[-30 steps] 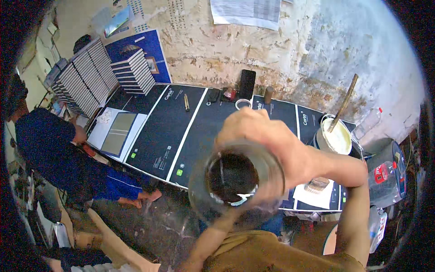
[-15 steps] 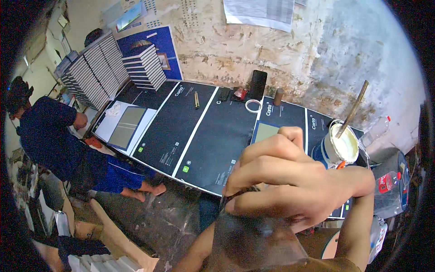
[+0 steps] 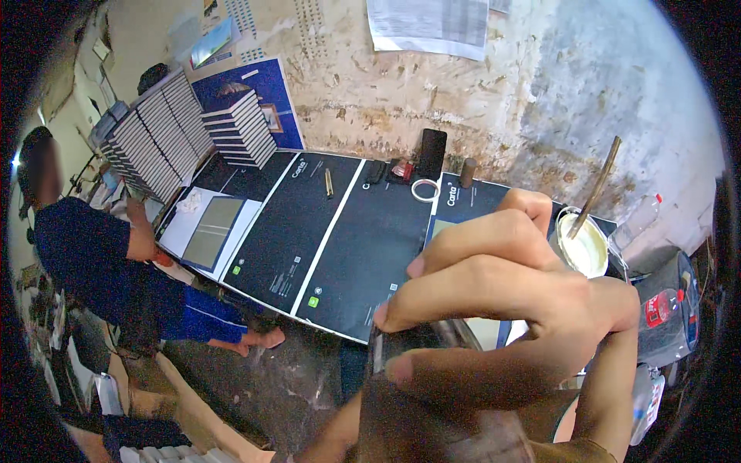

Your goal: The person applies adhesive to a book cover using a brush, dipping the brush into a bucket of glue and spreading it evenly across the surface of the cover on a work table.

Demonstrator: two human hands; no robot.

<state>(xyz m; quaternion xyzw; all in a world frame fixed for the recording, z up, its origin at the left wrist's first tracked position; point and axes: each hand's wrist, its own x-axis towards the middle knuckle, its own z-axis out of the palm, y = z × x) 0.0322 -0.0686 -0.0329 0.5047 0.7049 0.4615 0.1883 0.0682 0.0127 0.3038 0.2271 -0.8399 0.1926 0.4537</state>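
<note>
My right hand (image 3: 494, 289) is large and close in the middle right, its fingers bent. The fingertips rest at the top edge of a dark brown, glossy, see-through object (image 3: 440, 417) at the lower middle; it is too blurred to name. My left forearm (image 3: 332, 432) rises from the lower edge toward this object, and the left hand is hidden behind it. Beyond my right hand lies a grey board with blue edges (image 3: 494, 330), partly covered by the fingers.
A black-covered table (image 3: 351, 247) runs along a stained wall. On it are a tape roll (image 3: 425, 190), a phone (image 3: 432, 153), a glue bucket (image 3: 580, 243) with a stick, and stacked books (image 3: 239, 130). A co-worker (image 3: 85, 255) stands at the left. A bottle (image 3: 662, 307) is at the right.
My right hand has shifted a little and its fingers are spread wider at the brown object's edge. The co-worker's head and arm have moved. The whole view has shifted slightly.
</note>
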